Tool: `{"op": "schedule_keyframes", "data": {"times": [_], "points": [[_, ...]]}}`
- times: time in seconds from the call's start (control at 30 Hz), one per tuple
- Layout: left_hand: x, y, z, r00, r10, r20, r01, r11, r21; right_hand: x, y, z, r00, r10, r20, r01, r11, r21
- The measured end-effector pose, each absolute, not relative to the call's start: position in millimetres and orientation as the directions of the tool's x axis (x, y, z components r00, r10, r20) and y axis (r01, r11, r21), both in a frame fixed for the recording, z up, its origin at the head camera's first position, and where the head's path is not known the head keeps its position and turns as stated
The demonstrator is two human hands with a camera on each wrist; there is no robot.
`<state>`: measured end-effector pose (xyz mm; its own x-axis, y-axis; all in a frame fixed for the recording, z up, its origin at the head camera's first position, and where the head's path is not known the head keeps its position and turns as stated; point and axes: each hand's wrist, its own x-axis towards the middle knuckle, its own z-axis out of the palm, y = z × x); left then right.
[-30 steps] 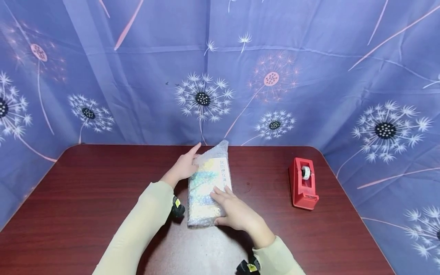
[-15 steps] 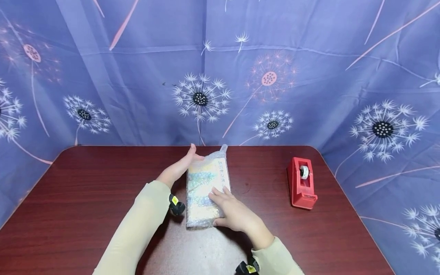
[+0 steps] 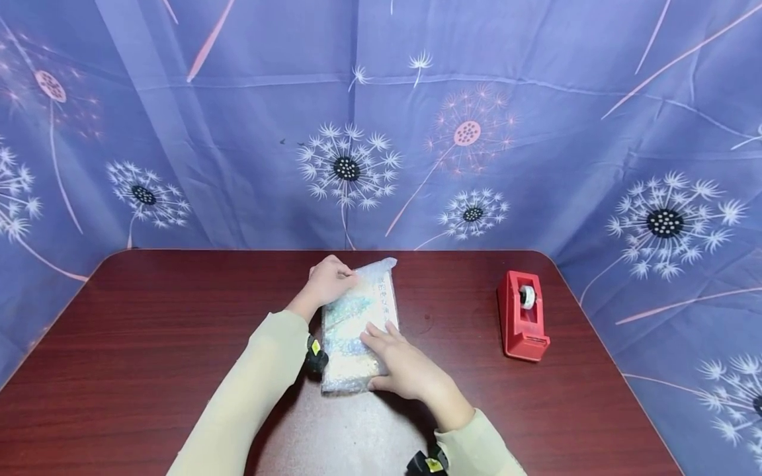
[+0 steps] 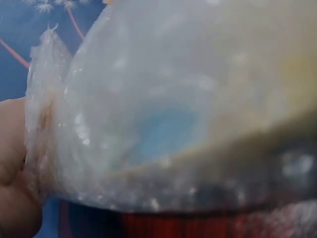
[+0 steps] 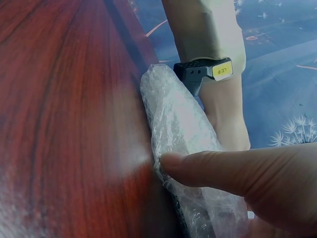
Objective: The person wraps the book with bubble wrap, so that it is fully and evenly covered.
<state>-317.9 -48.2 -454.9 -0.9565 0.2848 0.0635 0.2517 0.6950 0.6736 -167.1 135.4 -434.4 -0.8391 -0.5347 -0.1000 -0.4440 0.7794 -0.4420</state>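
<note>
A book [image 3: 348, 330] in clear bubble wrap [image 3: 376, 268] lies on the table, its colourful cover and a column of dark characters showing through. At its far left corner my left hand [image 3: 329, 282] pinches the edge of the wrap with curled fingers. The left wrist view has those fingers at its left side, against a gathered fold of bubble wrap [image 4: 47, 99]. My right hand [image 3: 407, 365] rests with spread fingers over the book's near right part. In the right wrist view the right thumb [image 5: 208, 171] presses along the wrapped near edge.
A red tape dispenser [image 3: 525, 317] with a small roll of tape stands on the right of the dark red wooden table [image 3: 196, 317]. Behind the table hangs a blue cloth [image 3: 250, 145] with dandelion prints. Each wrist carries a black camera [image 3: 317, 357].
My left hand has gone from spread fingers, thumb raised, to curled fingers pinching the wrap at the far left corner. The wrap's far tip has shifted slightly. My right hand stays on the book.
</note>
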Motion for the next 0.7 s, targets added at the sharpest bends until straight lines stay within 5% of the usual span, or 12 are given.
{"op": "schedule_keyframes", "data": {"times": [0.3,0.7], "points": [[-321.3,-36.1,-450.6,-0.879,0.471,-0.074,0.372,0.775,0.511,-166.8,135.0,-432.7,-0.838,-0.537,-0.096,-0.445,0.775,-0.450],[-317.3,-25.5,-440.0,-0.806,0.558,-0.200,0.386,0.750,0.537,-167.7,136.0,-434.4,-0.838,-0.537,-0.100,-0.446,0.779,-0.440]]}}
